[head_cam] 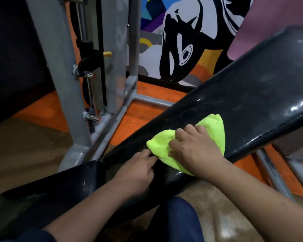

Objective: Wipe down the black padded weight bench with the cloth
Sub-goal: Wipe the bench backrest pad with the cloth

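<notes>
Cut off at the right edge: upper end of the black padded weight bench (252,88). Long axis slanting from lower left, at the seat pad (51,186), up toward upper right. Lime-green cloth (215,126) bunched on the pad's lower stretch, partly hidden under the right hand (194,149), fingers (180,135) curled and gripping the fabric. Left hand (138,172) just left of the cloth, fingers bent at its edge; pinching it or only touching, hard to tell. Beyond the bench, grey steel frame (60,75), orange floor mat (133,119), painted mural (182,41); no readable writing anywhere.
</notes>
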`<action>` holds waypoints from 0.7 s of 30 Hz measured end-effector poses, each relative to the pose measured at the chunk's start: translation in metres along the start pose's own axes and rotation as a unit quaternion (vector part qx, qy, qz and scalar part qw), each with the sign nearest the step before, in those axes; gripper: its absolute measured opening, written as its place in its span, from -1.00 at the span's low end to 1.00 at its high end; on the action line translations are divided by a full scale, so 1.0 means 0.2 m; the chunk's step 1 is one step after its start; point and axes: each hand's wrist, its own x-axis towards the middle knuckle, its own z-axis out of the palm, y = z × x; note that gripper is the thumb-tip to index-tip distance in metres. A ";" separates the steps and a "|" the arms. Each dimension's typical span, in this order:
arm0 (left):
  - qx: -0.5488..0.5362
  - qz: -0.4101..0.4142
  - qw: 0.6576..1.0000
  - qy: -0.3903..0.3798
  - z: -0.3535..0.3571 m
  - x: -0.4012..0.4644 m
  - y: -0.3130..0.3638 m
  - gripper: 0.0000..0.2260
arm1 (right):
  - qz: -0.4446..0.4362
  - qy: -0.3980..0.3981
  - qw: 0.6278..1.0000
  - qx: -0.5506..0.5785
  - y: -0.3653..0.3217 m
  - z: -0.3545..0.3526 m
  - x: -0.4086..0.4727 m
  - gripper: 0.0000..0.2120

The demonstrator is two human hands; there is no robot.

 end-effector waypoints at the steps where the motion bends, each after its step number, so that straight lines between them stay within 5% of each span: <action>1: -0.002 0.001 1.000 0.000 0.00 0.00 0.00 -0.57 | 0.017 0.001 1.000 -0.006 0.01 -0.01 0.03 -0.77; 21: -0.024 -0.005 1.000 -0.010 -0.01 0.00 -0.01 -0.48 | 0.028 -0.044 0.998 -0.046 0.01 0.00 0.19 -0.75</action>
